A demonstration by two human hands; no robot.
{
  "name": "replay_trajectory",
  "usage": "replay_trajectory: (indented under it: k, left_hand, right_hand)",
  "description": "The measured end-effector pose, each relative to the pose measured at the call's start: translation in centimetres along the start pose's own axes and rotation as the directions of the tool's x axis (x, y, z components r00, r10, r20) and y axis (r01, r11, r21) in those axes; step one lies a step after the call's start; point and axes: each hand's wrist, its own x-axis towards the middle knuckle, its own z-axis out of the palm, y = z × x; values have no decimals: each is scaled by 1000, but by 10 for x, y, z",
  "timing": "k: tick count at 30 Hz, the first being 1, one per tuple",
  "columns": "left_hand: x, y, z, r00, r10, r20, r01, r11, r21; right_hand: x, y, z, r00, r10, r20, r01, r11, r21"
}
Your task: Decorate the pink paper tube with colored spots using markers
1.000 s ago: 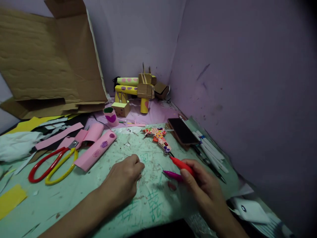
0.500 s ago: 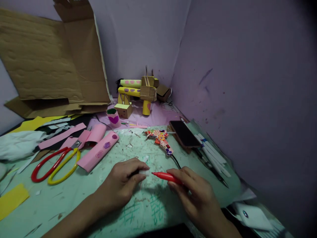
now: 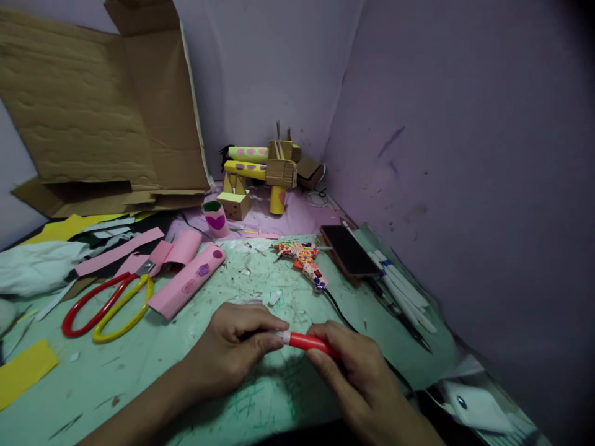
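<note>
Between thumb and fingers, my left hand pinches a clear whitish marker cap. My right hand grips a red marker by its barrel. The marker's tip is inside the cap and out of sight; both hands meet low over the green tabletop. Beyond them lies a hot glue gun with a patterned body, its black cord running back past my right hand. To the left of my left hand rests a pink paper tube with purple spots.
Scissors with red and yellow handles lie at left, near pink strips and yellow paper. A phone and several white markers sit at right. Cardboard stands behind, beside painted tube models. A white power bank is lower right.
The red marker and the cap, apart before, have come together, with the marker's tip now inside the cap. My two hands are closer to each other. The view has shifted slightly.
</note>
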Motion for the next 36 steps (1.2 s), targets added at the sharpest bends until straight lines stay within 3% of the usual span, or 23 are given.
replay_trajectory:
  k: [5,11,13,15,17,19,20,23,27,31,36]
  left_hand:
    - [-2,3,6,986,154,-64,-153,988,21]
    - [-8,5,11,979,163,-122,-156,985,71]
    - [-2,6,10,986,108,-128,-97,991,89]
    - [13,3,6,991,-40,-127,53,994,97]
    - [32,-6,1,960,-228,-163,245,966,88]
    - [49,-21,-4,904,-268,-332,341,922,183]
    - [55,-28,-5,893,-261,-366,354,910,217]
    - [61,-44,-7,892,-232,-387,370,867,334]
    - [48,-35,0,922,-113,-371,312,785,535]
    - [33,-17,9,979,6,-202,141,696,704]
    - [13,-12,12,981,142,-134,-13,731,682]
  right_hand:
    - [1,-5,6,997,66,40,-71,990,119]
    - [5,-7,13,992,115,44,-121,981,154]
    - [11,-7,5,984,157,88,-169,973,154]
    - [18,-2,-10,979,189,75,-198,971,133]
    - [21,6,-29,971,224,-78,-220,974,52]
    - [16,19,-47,952,228,-205,-247,966,-72]
    - [11,25,-53,949,215,-230,-254,954,-157]
    - [-7,42,-55,981,156,-111,-185,919,-349]
    - [-19,50,-40,988,132,79,-80,882,-464]
    - [-16,48,-34,992,111,64,-58,834,-548]
    - [-34,47,-48,997,63,48,-28,844,-535]
